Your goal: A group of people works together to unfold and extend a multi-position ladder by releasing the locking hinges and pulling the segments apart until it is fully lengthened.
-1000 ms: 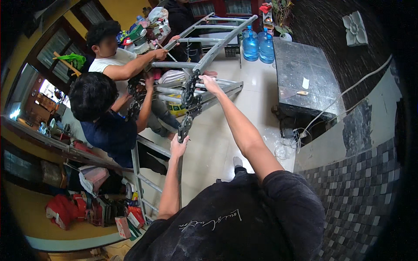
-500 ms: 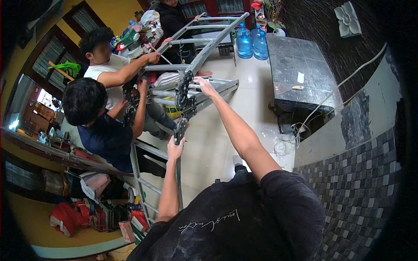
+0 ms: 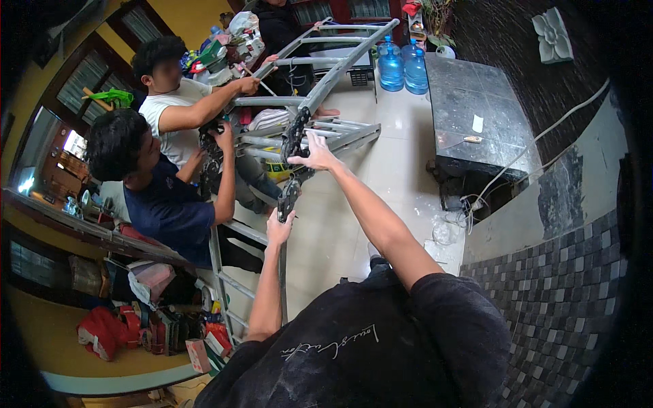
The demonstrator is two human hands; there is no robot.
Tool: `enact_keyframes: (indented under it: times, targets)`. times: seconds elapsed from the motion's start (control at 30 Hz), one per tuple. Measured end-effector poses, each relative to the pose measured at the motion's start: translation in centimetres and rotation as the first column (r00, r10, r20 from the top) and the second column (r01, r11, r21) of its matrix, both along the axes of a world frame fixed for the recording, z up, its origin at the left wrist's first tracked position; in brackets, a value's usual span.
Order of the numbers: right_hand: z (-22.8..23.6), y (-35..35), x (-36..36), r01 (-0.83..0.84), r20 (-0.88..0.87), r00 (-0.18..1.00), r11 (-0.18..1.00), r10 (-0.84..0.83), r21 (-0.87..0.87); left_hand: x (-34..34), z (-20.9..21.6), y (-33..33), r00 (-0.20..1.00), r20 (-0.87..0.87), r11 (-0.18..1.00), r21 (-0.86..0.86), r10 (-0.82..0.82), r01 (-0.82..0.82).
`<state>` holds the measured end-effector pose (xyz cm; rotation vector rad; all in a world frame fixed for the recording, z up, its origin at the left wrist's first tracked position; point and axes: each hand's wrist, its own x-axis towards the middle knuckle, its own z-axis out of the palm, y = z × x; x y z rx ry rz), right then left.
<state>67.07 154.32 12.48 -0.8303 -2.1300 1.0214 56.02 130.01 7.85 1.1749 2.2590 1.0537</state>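
Observation:
A grey metal folding ladder (image 3: 333,78) stretches away in front of me, with black hinge joints (image 3: 294,139) at its near end. My left hand (image 3: 279,230) is closed round the ladder's near rail, just under the lower black hinge. Higher up and to the right, my right hand (image 3: 320,153) has its fingers apart, the thumb reaching to the upper hinge. Whitish dust covers its fingers. On the left, a person in a dark blue shirt (image 3: 173,204) has both hands at the ladder's other black hinge (image 3: 209,149). Another person in a white shirt (image 3: 170,112) reaches an arm to the rungs.
A third person in black (image 3: 279,30) stands at the far end. Two blue water bottles (image 3: 403,68) stand beside a dark tiled table (image 3: 476,102) bearing a scraper (image 3: 469,139). Cables (image 3: 469,207) hang to the floor. Another ladder section (image 3: 235,289) extends at lower left.
My right hand has shifted down along the upper hinge and its fingers have spread. My left hand stays on the rail. The person in dark blue has raised and turned their head.

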Motion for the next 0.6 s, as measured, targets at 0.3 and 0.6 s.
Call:
enact_keyframes:
  times: [0.3, 0.6]
  targets:
    - [-1.2, -0.9, 0.1, 0.083, 0.015, 0.996, 0.960, -0.090, 0.268, -0.6, -1.0, 0.2, 1.000, 0.005, 1.000, -0.021, 0.016, -0.015]
    - [-2.0, -1.1, -0.3, 0.134, -0.045, 0.991, 0.936, -0.126, 0.326, -0.9, -1.6, 0.3, 0.997, -0.075, 0.997, 0.067, -0.021, 0.026]
